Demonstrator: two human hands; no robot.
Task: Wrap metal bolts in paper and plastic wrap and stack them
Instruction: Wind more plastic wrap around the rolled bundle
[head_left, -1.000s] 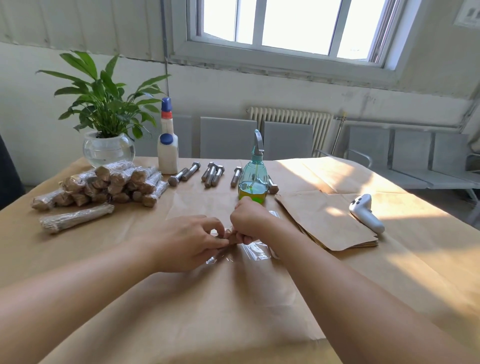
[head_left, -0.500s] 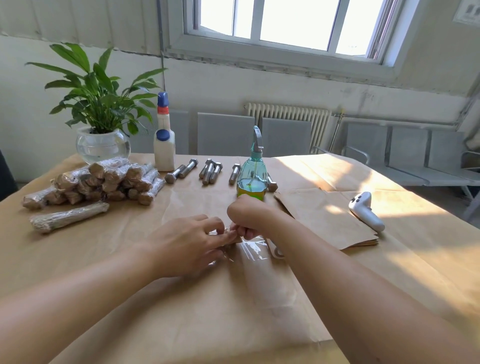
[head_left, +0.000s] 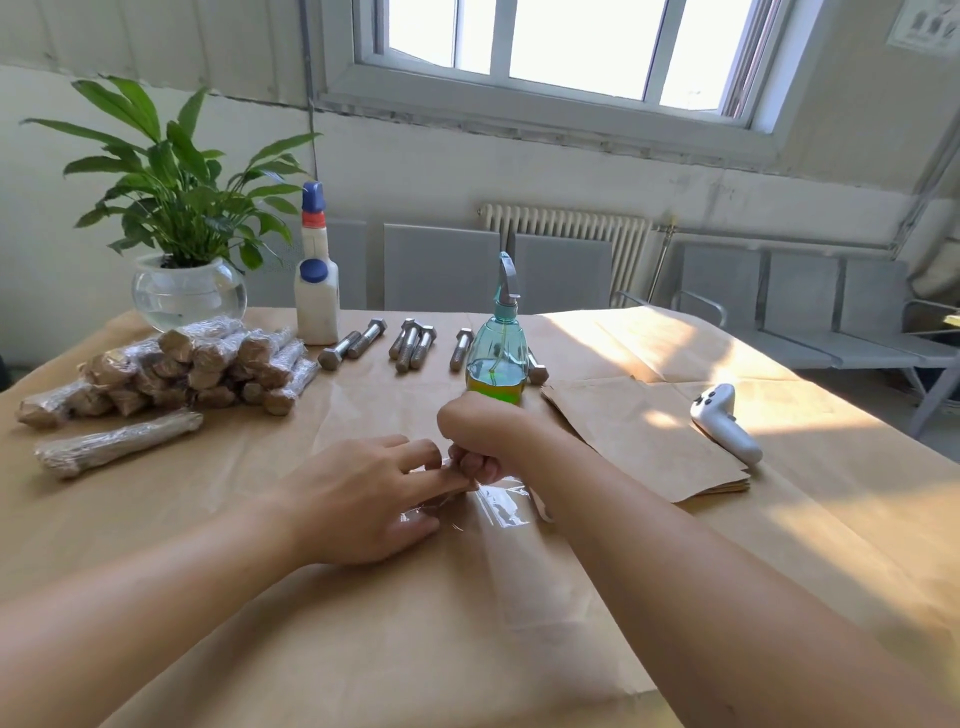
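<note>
The desk (head_left: 156, 519) is covered with brown kraft paper and stands under a window (head_left: 561, 47), with a white radiator (head_left: 566, 228) and grey chairs (head_left: 779, 291) behind it. Sunlight falls on the part of the desk to the right of the fingers.

The left hand (head_left: 363, 499) lies flat, its fingers (head_left: 447, 480) almost straight and pressing on a sheet of clear plastic wrap (head_left: 498, 509). The right hand (head_left: 478, 436) is curled into a narrow pinch on the wrap, and its fingertips touch those of the left hand. Whether a bolt lies inside the wrap, one cannot tell.

Beyond the fingers lie seven bare bolts (head_left: 410, 343) in a loose row; one of them is partly hidden behind a green spray bottle (head_left: 496, 358). Far left of the fingers is a stack of wrapped bolts (head_left: 197, 364), too many to count exactly, and one wrapped bolt (head_left: 119, 447) lies alone, nearer than the stack. Behind them stand two white glue bottles (head_left: 316, 291) and one plant in a glass bowl (head_left: 187, 291).

To the right of the fingers lies a pile of cut paper sheets (head_left: 644, 441), and beyond it one white controller (head_left: 722, 421) near the right edge of the desk. Near the person, on this side of the fingers, the paper is bare.
</note>
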